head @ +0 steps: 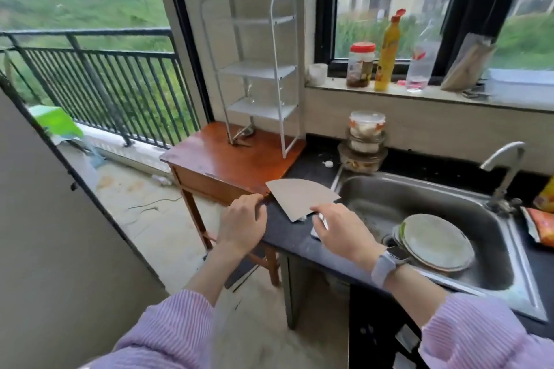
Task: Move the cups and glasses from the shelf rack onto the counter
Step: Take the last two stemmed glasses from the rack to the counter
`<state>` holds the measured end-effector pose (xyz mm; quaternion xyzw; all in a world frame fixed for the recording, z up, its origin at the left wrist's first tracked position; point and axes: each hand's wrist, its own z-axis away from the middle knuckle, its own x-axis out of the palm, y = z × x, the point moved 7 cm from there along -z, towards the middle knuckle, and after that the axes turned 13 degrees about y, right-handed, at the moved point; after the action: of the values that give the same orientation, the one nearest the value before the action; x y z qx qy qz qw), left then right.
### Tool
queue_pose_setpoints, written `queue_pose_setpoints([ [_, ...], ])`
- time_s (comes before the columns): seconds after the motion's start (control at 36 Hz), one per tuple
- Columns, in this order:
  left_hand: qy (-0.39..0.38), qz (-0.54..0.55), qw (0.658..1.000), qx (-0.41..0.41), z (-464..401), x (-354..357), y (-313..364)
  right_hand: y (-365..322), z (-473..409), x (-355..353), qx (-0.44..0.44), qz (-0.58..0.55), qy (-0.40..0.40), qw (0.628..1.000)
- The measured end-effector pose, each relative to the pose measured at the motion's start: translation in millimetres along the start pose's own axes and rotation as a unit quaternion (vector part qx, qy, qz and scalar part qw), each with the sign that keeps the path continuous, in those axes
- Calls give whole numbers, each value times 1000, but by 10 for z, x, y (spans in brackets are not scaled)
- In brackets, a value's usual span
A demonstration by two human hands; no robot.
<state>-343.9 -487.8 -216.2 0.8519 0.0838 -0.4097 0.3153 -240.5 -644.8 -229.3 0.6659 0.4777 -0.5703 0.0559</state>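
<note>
A white wire shelf rack [271, 70] stands on a small wooden table [215, 159] left of the black counter [284, 238]. On its lowest shelf I make out two faint clear glasses [251, 95], too hazy to tell more. A glass-like object [244, 134] lies on the table under the rack. My left hand [242, 223] rests at the counter's left edge, fingers curled, nothing visible in it. My right hand [340, 229] grips the near edge of a fan-shaped cardboard piece [301, 196] lying on the counter. Something small and white shows under its fingers.
A steel sink [368, 189] to the right holds stacked plates [436, 243], with a faucet [505, 165] behind. Stacked lidded bowls [364, 142] stand on the counter at the wall. Jars and bottles [388, 57] line the windowsill. A balcony railing [99, 81] runs at the left.
</note>
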Motion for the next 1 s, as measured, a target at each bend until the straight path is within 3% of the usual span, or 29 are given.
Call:
queue_pose_setpoints([
  [0.39, 35, -24, 998, -53, -1901, 254, -935, -437, -2094, 910, -40, -43, -22, 998],
  [0.67, 15, -45, 999, 20, -3239, 959, -1710, -542, -3388, 1635, -42, 6, 6, 999],
  [0.78, -3, -12, 999, 44, -3889, 1296, -1946, -504, -3982, 1936, 6, 16, 27, 1000],
  [1.0, -65, 82, 994, 35, -4941, 1990, -2185, -196, -4916, 2358, 181, -62, 71, 979],
])
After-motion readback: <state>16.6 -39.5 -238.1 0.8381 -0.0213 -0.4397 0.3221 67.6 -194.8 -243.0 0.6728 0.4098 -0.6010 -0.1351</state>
